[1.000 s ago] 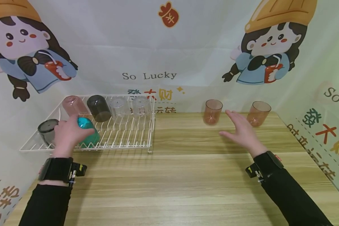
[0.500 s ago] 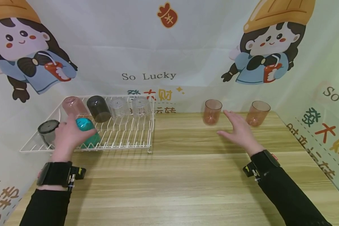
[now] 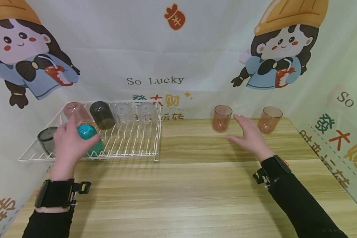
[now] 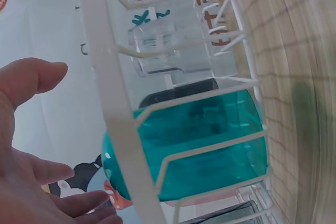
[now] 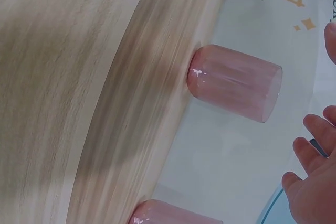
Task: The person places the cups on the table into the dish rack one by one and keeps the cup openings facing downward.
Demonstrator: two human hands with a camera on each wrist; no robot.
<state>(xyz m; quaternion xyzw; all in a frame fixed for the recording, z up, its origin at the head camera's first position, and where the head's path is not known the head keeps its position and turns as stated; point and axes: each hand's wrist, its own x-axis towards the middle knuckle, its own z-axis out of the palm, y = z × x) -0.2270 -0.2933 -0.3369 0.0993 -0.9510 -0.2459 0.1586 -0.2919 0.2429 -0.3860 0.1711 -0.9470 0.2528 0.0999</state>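
Observation:
In the head view a teal cup stands upside down in the front of a white wire dish rack. My left hand hovers over its near left side, thumb and fingers spread. The left wrist view has the teal cup behind the rack's wires, and a gap separates it from my left fingers. At the right my right hand holds nothing, thumb and fingers apart. It hangs between two upright pink glasses, one to its left and one to its right.
Upside down in the rack's back row are a pink glass, a dark cup and two clear glasses, the left one beside the dark cup. A grey glass sits at the rack's left end. A printed cloth hangs behind the wooden table.
My left hand has drawn back a little toward me from the teal cup, which stays in the rack. The right hand has shifted slightly left, and the head view has turned slightly.

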